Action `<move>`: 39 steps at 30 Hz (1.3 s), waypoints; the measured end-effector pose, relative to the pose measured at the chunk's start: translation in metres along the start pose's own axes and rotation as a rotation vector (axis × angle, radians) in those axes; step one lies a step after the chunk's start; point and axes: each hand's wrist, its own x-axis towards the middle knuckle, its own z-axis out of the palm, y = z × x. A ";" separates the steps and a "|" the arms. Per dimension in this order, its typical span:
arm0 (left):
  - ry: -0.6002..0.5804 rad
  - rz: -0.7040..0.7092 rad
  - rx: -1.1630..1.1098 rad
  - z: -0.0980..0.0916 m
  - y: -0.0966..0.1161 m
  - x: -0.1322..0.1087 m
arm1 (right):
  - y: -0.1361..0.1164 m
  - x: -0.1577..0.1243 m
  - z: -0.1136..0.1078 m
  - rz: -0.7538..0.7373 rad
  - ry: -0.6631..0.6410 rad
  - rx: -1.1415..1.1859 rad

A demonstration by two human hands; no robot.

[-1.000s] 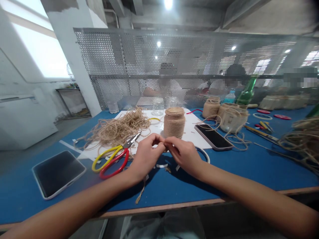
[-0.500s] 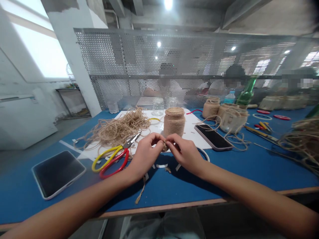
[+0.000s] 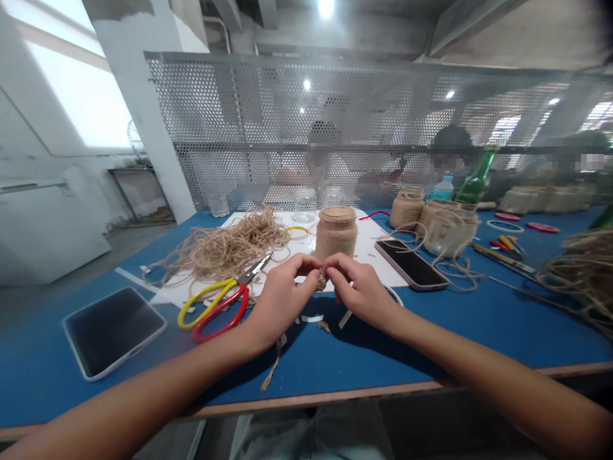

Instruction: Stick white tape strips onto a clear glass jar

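Observation:
Between the fingertips of both my hands is a small knotted bit of twine (image 3: 321,280), partly covered by the fingers. My left hand (image 3: 286,295) pinches it from the left, and my right hand (image 3: 363,291) closes on it from the right. Just behind them stands a twine-wrapped jar (image 3: 336,233) on a white sheet (image 3: 383,267). Scissors with one yellow and one red handle (image 3: 221,303) lie left of my left hand, blades apart. Below the hands, paper scraps (image 3: 312,318) and a short twine end (image 3: 271,370) rest on the blue table.
A heap of loose twine (image 3: 230,246) lies at left, above a tablet (image 3: 115,332). To the right are a phone (image 3: 410,263), more wrapped jars (image 3: 407,207) and a green bottle (image 3: 476,177). A perforated metal screen (image 3: 268,115) stands behind, people beyond it.
The fingers have shifted slightly around the twine knot, and more of it shows now. Both hands stay in nearly the same place; the things on the table have not moved.

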 end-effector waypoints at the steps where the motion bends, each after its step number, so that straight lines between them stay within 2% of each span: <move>1: 0.001 0.008 0.014 0.000 0.000 0.000 | 0.000 0.000 0.000 0.008 -0.006 0.008; 6: 0.013 0.050 0.044 -0.002 0.001 0.000 | -0.001 0.000 -0.003 0.030 -0.032 -0.024; 11: 0.020 0.091 0.158 -0.004 -0.002 0.001 | -0.001 -0.001 -0.006 -0.038 0.007 -0.141; 18: -0.025 0.147 0.289 -0.002 -0.004 0.000 | 0.004 0.001 -0.005 -0.018 -0.009 -0.070; 21: -0.022 0.188 0.300 -0.001 -0.002 0.000 | 0.005 0.004 -0.005 0.038 -0.014 0.076; 24: 0.003 0.227 0.269 -0.003 -0.001 0.001 | 0.004 0.008 -0.005 0.107 -0.039 0.325; 28: 0.025 0.214 0.168 -0.005 0.000 0.002 | 0.003 0.011 -0.005 0.229 -0.076 0.619; 33: 0.026 0.220 0.130 -0.006 0.001 0.003 | 0.009 0.011 -0.004 0.318 -0.105 0.813; 39: 0.049 0.281 0.194 -0.007 0.000 0.004 | 0.011 0.011 -0.001 0.400 -0.123 0.960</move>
